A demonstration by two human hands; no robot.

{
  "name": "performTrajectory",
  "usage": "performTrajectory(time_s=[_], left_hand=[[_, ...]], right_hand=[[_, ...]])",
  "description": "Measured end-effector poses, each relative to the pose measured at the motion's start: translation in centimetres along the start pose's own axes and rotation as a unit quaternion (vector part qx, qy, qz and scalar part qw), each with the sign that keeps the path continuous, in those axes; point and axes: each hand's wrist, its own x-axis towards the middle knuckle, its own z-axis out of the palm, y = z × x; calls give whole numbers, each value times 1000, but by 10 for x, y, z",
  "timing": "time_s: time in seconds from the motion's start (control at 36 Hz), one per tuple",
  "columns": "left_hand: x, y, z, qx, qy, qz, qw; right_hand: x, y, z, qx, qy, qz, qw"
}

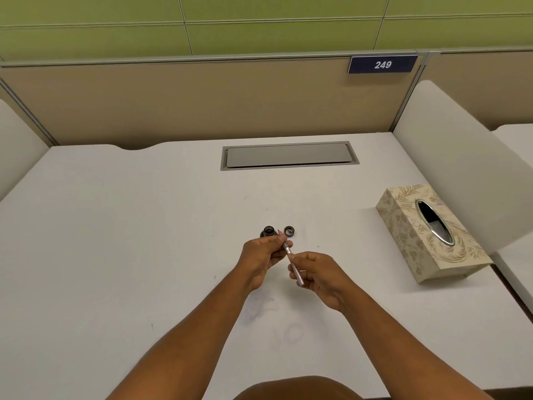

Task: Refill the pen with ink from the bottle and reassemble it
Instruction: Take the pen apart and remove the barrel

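Observation:
A thin pink pen (289, 253) slants between both hands above the white desk (115, 241), its tip pointing away from me. My left hand (261, 256) pinches the front end near the nib. My right hand (314, 272) grips the rear barrel, whose end sticks out below the fingers. Just beyond my left hand an open dark ink bottle (268, 231) stands upright. Its cap (289, 230) lies on the desk right of the bottle, apart from it.
A patterned tissue box (403, 226) sits at the right of the desk. A grey cable-tray lid (288, 155) is set into the desk at the back. White side dividers (461, 157) and a beige back panel enclose the desk.

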Motion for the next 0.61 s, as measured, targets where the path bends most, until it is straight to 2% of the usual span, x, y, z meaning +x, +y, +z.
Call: performTrajectory(time_s=[0.17,0.31,0.47,0.61], left_hand=[[-1,-2,1,-1,-1,1,1000],[-1,-3,0,-8,7,2,1000],[0,-5,0,-12,8,1,1000],[0,-7,-1,-3,11,1,1000]], right_hand=[[-4,0,0,61,-49,35,996],[-5,1,2,59,-22,27,998],[-6,5,-2,87,-44,53,994],[-7,7,-1,63,-30,35,997]])
